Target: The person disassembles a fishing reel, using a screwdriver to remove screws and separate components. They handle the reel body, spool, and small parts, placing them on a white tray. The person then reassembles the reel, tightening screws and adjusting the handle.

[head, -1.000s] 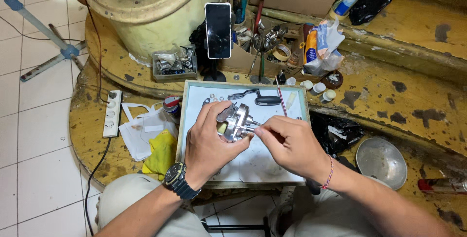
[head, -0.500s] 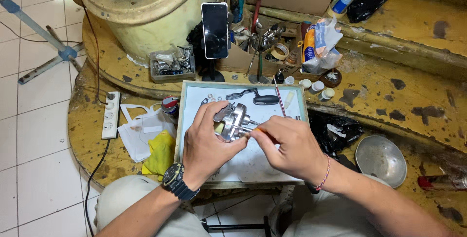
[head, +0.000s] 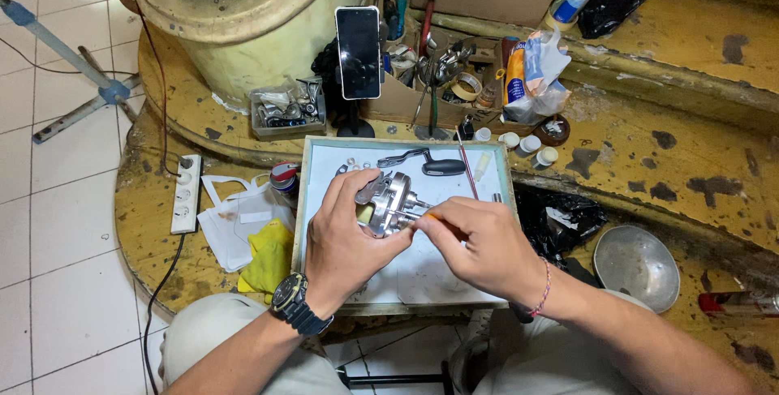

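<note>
My left hand (head: 345,237) grips a silver metal fishing-reel body (head: 391,202) and holds it above a shallow white tray (head: 324,160). My right hand (head: 475,245) pinches a thin orange-handled tool (head: 430,216) whose tip touches the reel's right side. A black-knobbed crank handle (head: 426,165) and a thin rod (head: 464,165) lie in the tray behind the reel, with a few small washers near the tray's far left corner. A dark watch sits on my left wrist, a pink cord bracelet on my right.
A phone (head: 358,52) stands upright on a holder behind the tray. A clear box of metal parts (head: 286,109), a cardboard box of tools (head: 430,70), small white bottles (head: 527,145), a metal bowl (head: 637,267), a yellow cloth (head: 269,255) and a power strip (head: 187,192) surround the tray.
Both hands stay on the reel. The right hand has shifted slightly and now holds the tool's tip against the reel's side.
</note>
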